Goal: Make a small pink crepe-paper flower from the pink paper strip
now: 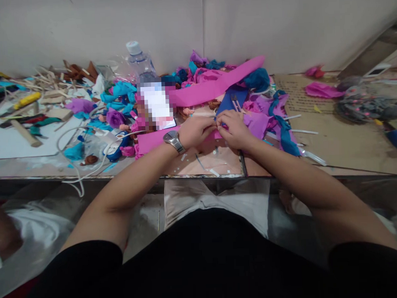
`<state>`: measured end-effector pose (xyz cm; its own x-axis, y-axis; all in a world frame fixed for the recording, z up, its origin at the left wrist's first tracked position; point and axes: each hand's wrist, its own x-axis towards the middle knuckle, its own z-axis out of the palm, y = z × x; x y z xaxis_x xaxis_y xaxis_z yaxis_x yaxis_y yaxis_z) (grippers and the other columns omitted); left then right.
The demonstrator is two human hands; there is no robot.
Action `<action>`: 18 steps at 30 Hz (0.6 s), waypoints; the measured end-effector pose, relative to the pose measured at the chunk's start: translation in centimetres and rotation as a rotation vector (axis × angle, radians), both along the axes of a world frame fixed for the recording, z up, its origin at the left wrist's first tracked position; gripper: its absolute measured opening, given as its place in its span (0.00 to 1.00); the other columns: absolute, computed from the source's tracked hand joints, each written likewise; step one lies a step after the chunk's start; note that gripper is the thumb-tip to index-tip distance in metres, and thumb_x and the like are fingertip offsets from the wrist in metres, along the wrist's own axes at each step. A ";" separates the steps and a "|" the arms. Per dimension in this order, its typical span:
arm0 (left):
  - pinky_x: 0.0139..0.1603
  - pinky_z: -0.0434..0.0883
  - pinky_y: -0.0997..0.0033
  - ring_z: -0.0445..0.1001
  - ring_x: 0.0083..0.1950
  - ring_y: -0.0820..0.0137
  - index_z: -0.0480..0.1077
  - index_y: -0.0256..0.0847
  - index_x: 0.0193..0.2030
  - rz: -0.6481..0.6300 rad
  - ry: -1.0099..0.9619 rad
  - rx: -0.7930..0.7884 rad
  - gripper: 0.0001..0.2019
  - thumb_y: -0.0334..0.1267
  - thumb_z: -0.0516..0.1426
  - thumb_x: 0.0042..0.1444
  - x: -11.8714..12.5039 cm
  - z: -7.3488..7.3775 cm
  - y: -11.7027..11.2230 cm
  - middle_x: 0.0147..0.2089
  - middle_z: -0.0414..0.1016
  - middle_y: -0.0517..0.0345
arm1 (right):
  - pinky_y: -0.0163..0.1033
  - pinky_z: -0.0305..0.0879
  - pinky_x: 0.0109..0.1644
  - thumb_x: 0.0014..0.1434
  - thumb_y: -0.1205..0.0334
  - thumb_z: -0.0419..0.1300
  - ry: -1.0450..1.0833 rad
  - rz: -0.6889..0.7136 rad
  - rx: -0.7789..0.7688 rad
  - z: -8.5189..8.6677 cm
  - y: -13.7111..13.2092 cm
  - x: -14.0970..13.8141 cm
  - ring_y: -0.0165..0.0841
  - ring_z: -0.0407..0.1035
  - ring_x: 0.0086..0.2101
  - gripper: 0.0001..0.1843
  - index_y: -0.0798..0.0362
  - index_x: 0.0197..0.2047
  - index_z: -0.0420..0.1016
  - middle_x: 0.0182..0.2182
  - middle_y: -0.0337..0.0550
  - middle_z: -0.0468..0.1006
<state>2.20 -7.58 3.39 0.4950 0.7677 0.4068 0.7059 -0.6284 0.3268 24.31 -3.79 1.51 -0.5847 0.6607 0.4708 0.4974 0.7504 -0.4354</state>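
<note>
My left hand (195,131), with a metal-banded watch (173,141) at its wrist, has its fingers bent in a pinch. My right hand (235,127) meets it at the fingertips, its fingers curled and pressed together. A small dark blue bit shows between them, but what they grip is mostly hidden. Under my left wrist runs a flat pink paper strip (152,142). Just beyond my hands lie a dark blue paper piece (227,101) and a longer pink strip (203,92). Purple paper (258,124) spreads beside my right hand.
A lit phone (158,104) leans in front of a clear bottle (140,59). A white cable (103,157) loops near the table edge. Wood scraps and a yellow-handled tool (26,100) lie left. Cardboard (311,119) covers the right, with a dark, pink-dotted bundle (363,104).
</note>
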 end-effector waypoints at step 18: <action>0.45 0.67 0.62 0.77 0.39 0.63 0.81 0.41 0.40 0.000 0.001 -0.037 0.14 0.41 0.56 0.73 -0.4 0.1 0.2 0.38 0.84 0.51 | 0.59 0.55 0.62 0.65 0.60 0.63 0.032 -0.007 0.052 -0.4 0.6 0.4 0.49 0.73 0.52 0.04 0.49 0.38 0.79 0.47 0.48 0.86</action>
